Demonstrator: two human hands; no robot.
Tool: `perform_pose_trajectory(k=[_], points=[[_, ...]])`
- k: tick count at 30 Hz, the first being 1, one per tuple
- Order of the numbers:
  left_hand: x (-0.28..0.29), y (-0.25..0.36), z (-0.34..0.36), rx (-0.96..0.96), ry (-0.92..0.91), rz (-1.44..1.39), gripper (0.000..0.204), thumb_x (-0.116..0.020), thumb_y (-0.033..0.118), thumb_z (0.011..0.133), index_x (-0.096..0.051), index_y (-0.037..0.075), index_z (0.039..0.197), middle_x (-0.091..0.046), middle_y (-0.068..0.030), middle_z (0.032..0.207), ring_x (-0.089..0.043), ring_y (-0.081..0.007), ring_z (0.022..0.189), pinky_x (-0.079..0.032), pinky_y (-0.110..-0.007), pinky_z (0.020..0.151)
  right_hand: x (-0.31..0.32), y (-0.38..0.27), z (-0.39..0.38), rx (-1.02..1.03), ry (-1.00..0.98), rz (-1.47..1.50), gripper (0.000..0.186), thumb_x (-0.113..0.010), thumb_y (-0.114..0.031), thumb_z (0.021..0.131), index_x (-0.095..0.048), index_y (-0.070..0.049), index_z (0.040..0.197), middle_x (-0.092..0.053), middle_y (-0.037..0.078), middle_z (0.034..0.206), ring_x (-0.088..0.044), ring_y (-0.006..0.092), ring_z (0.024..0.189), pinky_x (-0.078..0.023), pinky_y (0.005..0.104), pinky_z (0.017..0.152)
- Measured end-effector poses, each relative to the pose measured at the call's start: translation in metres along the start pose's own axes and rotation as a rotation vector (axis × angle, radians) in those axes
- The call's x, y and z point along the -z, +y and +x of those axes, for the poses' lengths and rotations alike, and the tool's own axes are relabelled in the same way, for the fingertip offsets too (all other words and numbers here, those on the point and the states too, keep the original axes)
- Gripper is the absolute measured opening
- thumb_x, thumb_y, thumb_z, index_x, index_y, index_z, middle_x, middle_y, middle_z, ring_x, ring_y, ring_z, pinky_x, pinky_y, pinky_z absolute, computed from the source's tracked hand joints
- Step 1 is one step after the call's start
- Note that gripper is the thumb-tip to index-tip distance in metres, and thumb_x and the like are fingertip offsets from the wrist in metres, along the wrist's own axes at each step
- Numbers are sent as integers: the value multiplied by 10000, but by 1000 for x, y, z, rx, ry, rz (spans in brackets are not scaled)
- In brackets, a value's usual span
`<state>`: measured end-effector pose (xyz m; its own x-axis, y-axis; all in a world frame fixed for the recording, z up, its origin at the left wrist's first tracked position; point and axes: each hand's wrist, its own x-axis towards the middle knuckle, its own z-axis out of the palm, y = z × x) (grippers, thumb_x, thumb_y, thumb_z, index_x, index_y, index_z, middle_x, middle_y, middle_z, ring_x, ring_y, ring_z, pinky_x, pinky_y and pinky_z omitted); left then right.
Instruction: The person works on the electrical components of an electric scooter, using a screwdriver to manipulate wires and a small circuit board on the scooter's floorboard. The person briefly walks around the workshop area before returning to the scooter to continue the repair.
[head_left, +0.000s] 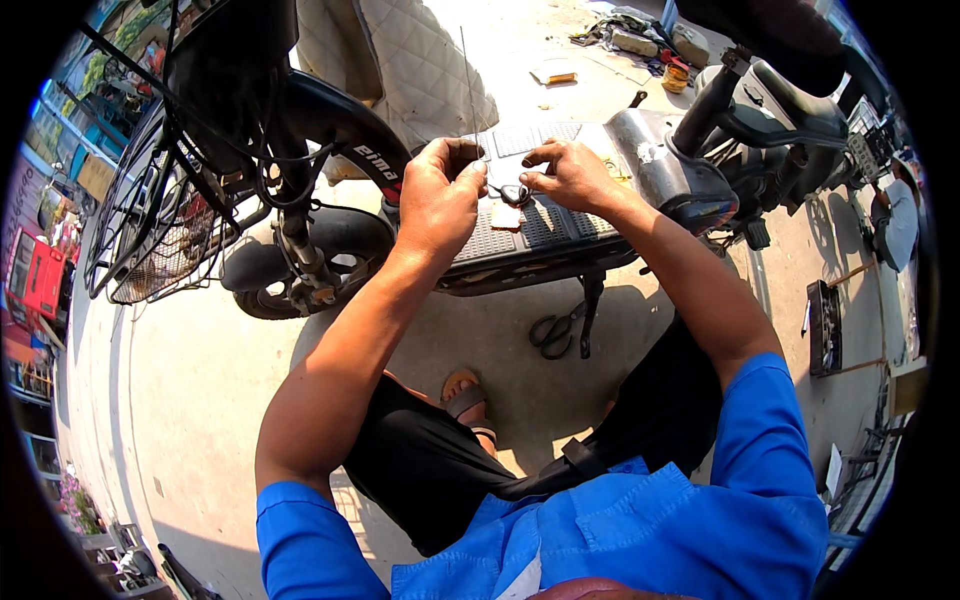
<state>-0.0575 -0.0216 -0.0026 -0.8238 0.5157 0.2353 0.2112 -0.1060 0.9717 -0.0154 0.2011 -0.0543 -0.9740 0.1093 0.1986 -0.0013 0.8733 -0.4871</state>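
Observation:
My left hand [445, 200] is pinched on a thin wire [465, 70], which stands up from its fingertips above the scooter's grey ridged footboard [550, 227]. My right hand [575, 180] is just right of it, fingers curled and thumb near the forefinger; whatever they hold is too small to make out. Below and between the hands, a small black item [512, 195] lies by a small tan piece [506, 217] on the footboard.
The scooter's front wheel [250, 260] and wire basket [150, 270] are at left. Black scissors [553, 335] lie on the concrete below the footboard. A quilted cover [410, 75] hangs behind, assorted clutter [640, 45] lies beyond, and a long dark tray [824, 325] sits at right.

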Motion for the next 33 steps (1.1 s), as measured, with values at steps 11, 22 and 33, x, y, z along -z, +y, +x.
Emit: perform_pose_trajectory(k=[11,22,33], points=[[4,4,-5,-13,-3,12,72,-585,-3,941,-577,-39,1002,-629,-67,893,-622,-124,789,-551,-271,765,-39,-7,4,58,82,-114,322,-729,-214,752,-688,31,958,-649,219,992,-626,389,960,-503,439,868],[-1,5,-8,-25,-103,-33,68,-613,10,933,-595,-42,973,-634,-65,880,-614,-123,769,-541,-276,753,83,42,-6,-327,134,733,266,-687,-224,937,-686,6,1070,-702,53,811,-625,75,609,-521,215,573],[-20,1,-5,-11,-182,-32,62,-625,0,924,-605,-33,972,-631,-46,854,-605,-111,760,-529,-267,734,111,93,-32,-27,265,73,297,-682,-93,799,-670,80,1041,-710,163,835,-671,229,685,-540,348,688]])
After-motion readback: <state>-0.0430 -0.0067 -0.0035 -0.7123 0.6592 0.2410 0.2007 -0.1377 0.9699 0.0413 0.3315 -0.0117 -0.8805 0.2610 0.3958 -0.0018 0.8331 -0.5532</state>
